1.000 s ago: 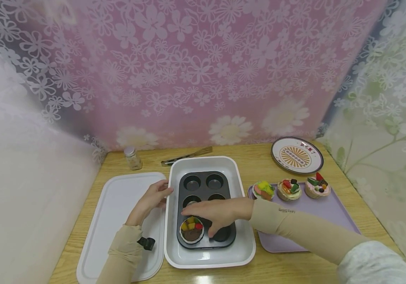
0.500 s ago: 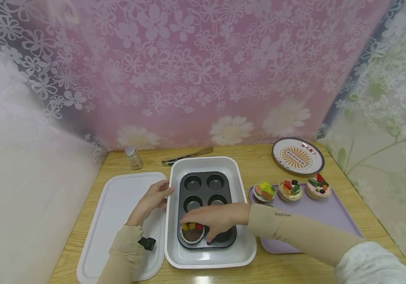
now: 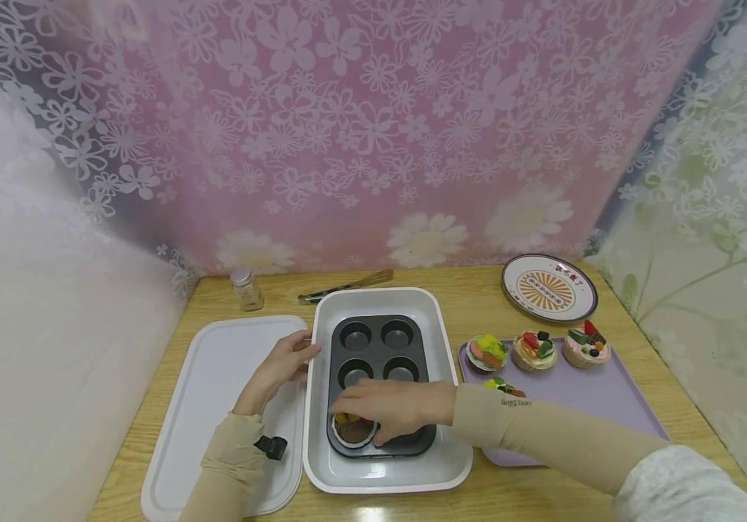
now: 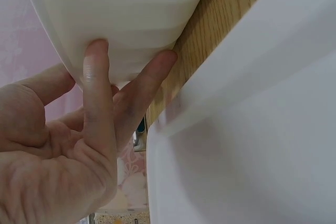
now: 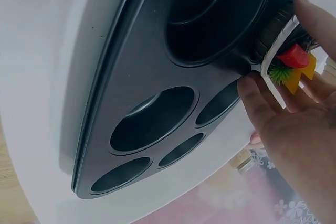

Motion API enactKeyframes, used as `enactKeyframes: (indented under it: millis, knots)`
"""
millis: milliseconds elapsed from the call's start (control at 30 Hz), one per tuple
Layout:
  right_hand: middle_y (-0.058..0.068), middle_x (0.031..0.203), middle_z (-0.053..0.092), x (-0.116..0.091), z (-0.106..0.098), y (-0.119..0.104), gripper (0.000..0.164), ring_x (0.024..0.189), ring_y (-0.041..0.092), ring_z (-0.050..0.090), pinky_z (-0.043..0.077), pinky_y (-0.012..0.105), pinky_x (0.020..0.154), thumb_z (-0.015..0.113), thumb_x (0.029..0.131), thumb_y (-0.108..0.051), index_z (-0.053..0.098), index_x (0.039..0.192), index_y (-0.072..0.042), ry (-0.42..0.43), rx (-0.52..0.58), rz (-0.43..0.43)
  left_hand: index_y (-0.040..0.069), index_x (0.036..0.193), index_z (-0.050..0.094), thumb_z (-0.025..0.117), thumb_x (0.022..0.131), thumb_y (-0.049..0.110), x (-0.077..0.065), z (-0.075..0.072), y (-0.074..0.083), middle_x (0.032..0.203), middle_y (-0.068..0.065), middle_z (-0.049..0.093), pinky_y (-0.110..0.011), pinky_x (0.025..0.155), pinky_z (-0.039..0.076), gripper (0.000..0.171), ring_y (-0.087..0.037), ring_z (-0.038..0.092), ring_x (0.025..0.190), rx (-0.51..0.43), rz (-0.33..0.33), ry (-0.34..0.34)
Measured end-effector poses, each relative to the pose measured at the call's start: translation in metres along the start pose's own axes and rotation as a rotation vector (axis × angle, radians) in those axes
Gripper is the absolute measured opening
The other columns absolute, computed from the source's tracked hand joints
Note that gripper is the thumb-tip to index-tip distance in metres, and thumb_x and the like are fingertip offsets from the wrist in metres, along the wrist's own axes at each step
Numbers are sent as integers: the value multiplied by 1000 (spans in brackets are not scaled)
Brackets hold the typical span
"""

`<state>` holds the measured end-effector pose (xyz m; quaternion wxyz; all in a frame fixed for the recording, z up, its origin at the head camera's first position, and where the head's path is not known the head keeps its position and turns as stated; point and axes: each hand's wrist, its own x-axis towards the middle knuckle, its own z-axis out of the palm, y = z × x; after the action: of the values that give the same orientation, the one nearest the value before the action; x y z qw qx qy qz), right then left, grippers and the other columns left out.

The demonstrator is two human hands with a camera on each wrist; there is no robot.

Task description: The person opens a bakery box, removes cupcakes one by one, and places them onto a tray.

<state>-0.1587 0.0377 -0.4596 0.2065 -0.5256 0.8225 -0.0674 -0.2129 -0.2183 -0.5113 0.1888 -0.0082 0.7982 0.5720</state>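
Note:
In the head view, a black muffin tin [image 3: 376,339] lies inside a white rectangular basin [image 3: 373,478]. My right hand [image 3: 391,402] reaches over its near left cup and grips a chocolate-brown cupcake [image 3: 352,433] with yellow and red toppings. The right wrist view shows thumb and fingers on opposite sides of the cupcake's rim [image 5: 278,45], which sits at the tin's surface; the other cups in sight hold nothing. My left hand [image 3: 280,366] touches the basin's left side, its extended fingers [image 4: 97,72] resting against the outer wall.
A white tray [image 3: 217,384] lies left of the basin. On the right, a lilac tray [image 3: 589,399] bears several decorated cupcakes [image 3: 533,351], one partly behind my right forearm. Farther back are a spice jar [image 3: 246,290], a whisk and tongs [image 3: 347,286], and patterned plates [image 3: 550,286].
My right hand has moved down and toward me, from over the middle-left cup onto the cupcake. My left hand has stayed at the basin's side.

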Motion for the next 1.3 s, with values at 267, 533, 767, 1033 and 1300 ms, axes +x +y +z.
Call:
enactKeyframes:
  millis: [267, 533, 767, 1033, 1300]
  knots:
    - [-9, 146, 58, 3, 3, -1, 77, 125, 9, 56, 53, 23, 102, 88, 87, -22, 49, 153, -25, 36, -90, -18, 4, 157, 45, 58, 109, 24, -2, 0, 1, 148, -28, 59, -35, 83, 65, 53, -32, 76, 108, -7, 8, -12]
    - [-10, 145, 58, 3, 6, 0, 72, 124, 8, 57, 52, 22, 103, 87, 88, -21, 51, 150, -24, 58, -114, -34, 4, 157, 45, 58, 109, 23, -2, 0, 2, 148, -28, 59, -35, 84, 65, 53, -33, 75, 111, -12, 5, -9]
    - [-8, 145, 57, 5, 5, -3, 72, 122, 9, 56, 52, 22, 101, 87, 88, -18, 50, 149, -23, 42, -118, -34, 2, 157, 44, 58, 109, 22, -3, 0, 3, 147, -29, 59, -34, 82, 64, 54, -33, 75, 108, -9, 13, -17]
    - [-6, 146, 58, 6, 3, -7, 72, 126, 8, 57, 53, 22, 103, 87, 88, -16, 50, 150, -22, 17, -88, -8, 4, 158, 44, 59, 109, 22, -1, 0, 1, 148, -27, 59, -32, 80, 64, 54, -30, 76, 105, -21, -8, -11]
    - [-4, 141, 59, 8, 3, -4, 72, 122, 8, 59, 54, 22, 100, 90, 85, -16, 52, 145, -22, 32, -77, -7, 4, 159, 43, 57, 110, 23, -3, 0, 2, 150, -28, 57, -33, 82, 64, 54, -36, 75, 112, -17, 6, -23]
